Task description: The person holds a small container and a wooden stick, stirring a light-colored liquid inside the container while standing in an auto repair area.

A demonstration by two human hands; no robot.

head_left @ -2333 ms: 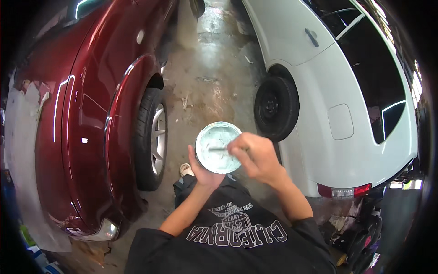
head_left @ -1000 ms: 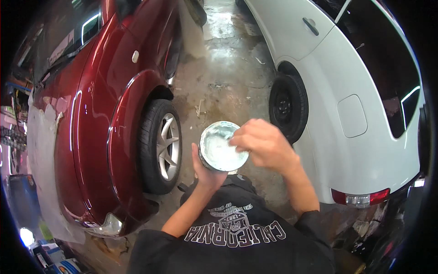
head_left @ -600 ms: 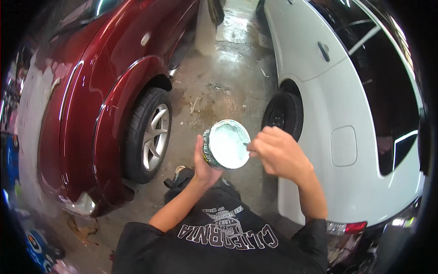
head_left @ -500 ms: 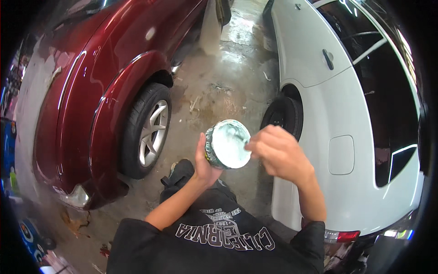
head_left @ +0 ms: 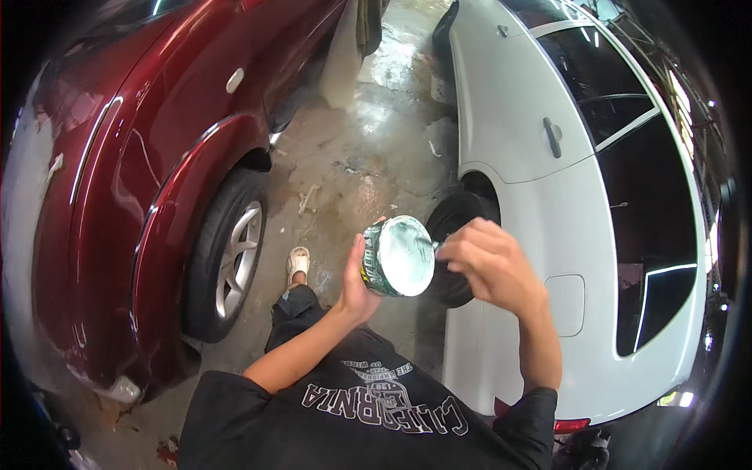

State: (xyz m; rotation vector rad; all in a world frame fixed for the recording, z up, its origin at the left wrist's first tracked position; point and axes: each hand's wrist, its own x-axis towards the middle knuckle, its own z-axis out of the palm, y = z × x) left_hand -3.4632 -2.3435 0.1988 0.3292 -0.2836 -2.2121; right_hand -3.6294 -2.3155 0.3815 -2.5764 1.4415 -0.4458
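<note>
My left hand (head_left: 359,286) is wrapped round the side of a round tub (head_left: 372,262) with a dark green printed wall. The tub is tilted with its open mouth to the right, and pale mint-green paste (head_left: 407,262) coats the inside. At the rim's right side my right hand (head_left: 489,262) is closed in a pinch on a thin tool (head_left: 436,245), whose tip reaches into the tub's mouth. Most of that tool is hidden by the fingers, so its kind does not show.
A dark red car (head_left: 176,102) with a silver-spoked wheel (head_left: 239,258) stands on the left. Close on the right is a white car (head_left: 525,110), its rear wheel (head_left: 450,235) beside my right hand. Between them runs a wet, stained concrete floor (head_left: 345,149) with scraps on it. My shoe (head_left: 298,262) shows below.
The tub has shifted slightly right and down and turned its mouth more to the right. My right hand has moved a little right. My foot has stepped forward, and both cars sit further left in view.
</note>
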